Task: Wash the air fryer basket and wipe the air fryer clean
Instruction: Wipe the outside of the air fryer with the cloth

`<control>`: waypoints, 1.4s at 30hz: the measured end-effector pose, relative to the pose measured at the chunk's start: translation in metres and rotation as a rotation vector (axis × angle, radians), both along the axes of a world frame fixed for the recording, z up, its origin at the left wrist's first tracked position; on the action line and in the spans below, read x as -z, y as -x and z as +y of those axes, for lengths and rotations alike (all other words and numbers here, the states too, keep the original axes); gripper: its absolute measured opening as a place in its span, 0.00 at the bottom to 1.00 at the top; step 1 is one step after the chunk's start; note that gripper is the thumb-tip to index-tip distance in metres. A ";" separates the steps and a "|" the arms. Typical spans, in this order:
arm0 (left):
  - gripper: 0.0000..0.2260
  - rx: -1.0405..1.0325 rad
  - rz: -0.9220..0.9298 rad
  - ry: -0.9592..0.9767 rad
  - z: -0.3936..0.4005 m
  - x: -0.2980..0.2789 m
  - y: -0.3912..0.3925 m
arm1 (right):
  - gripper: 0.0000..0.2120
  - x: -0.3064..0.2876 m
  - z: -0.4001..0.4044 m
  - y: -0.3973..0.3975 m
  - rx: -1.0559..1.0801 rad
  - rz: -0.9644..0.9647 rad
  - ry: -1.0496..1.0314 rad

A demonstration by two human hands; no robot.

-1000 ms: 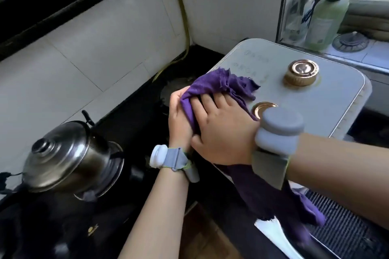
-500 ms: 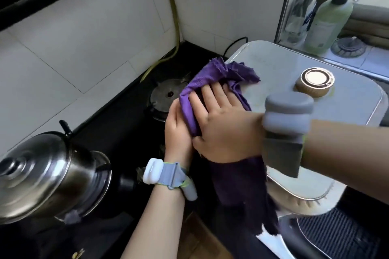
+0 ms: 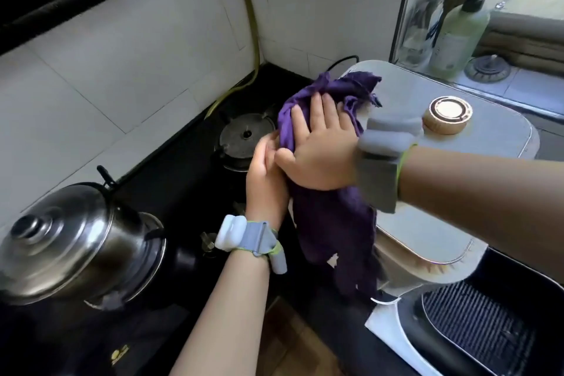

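Kettle (image 3: 70, 241): steel, at 8 o'clock on the black hob; I leave it untouched.
Burner (image 3: 245, 134): bare, just left of my hands.
Left hand (image 3: 265, 174): flat against the air fryer's left flank, steadying it; nothing gripped.
Purple cloth (image 3: 329, 217): draped over the fryer's left top edge.
Right hand (image 3: 320, 152): fingers spread, pressing the cloth; it has slid toward 12 o'clock since a second ago.
Air fryer (image 3: 427, 101): at 2 o'clock; left top strip now wiped, right side pending.
Basket (image 3: 476, 323): at 5 o'clock, pulled out.
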State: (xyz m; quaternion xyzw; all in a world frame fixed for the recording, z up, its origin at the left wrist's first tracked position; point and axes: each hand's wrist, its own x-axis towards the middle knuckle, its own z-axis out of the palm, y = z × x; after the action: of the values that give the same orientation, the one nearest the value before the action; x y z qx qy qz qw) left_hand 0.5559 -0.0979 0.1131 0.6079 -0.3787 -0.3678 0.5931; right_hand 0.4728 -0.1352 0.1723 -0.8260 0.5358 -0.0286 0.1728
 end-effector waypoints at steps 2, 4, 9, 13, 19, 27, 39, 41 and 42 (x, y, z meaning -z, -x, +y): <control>0.13 -0.039 -0.086 -0.009 -0.001 -0.002 0.000 | 0.37 0.002 -0.026 -0.003 0.124 -0.012 -0.017; 0.14 -0.059 -0.199 -0.011 -0.002 -0.001 -0.003 | 0.38 0.002 -0.051 0.003 0.274 -0.081 0.017; 0.14 -0.034 -0.114 -0.045 -0.005 0.004 -0.002 | 0.40 -0.006 -0.091 0.029 0.429 0.041 -0.012; 0.13 -0.084 -0.092 -0.019 -0.006 0.002 0.003 | 0.43 0.000 -0.075 0.031 0.266 0.044 0.005; 0.12 -0.099 -0.260 -0.065 -0.012 0.004 0.002 | 0.32 -0.005 -0.019 0.006 0.263 0.291 -0.080; 0.15 -0.157 -0.207 -0.019 -0.008 -0.002 0.004 | 0.29 0.000 0.067 0.066 -0.282 0.258 0.309; 0.12 -0.143 -0.309 -0.181 -0.006 -0.015 -0.004 | 0.19 0.030 0.090 0.199 -0.212 -0.316 0.511; 0.13 -0.157 -0.460 -0.224 -0.009 -0.027 -0.003 | 0.20 0.032 0.069 0.218 -0.088 -0.300 0.456; 0.15 -0.164 -0.573 -0.216 -0.011 -0.034 0.000 | 0.21 0.031 0.058 0.221 -0.030 -0.303 0.417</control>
State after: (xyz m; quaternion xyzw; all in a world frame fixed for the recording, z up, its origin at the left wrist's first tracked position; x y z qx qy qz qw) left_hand 0.5561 -0.1093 0.1472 0.7748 -0.4389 -0.1708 0.4219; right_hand 0.2517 -0.0777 0.1412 -0.8379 0.4740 -0.2594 0.0775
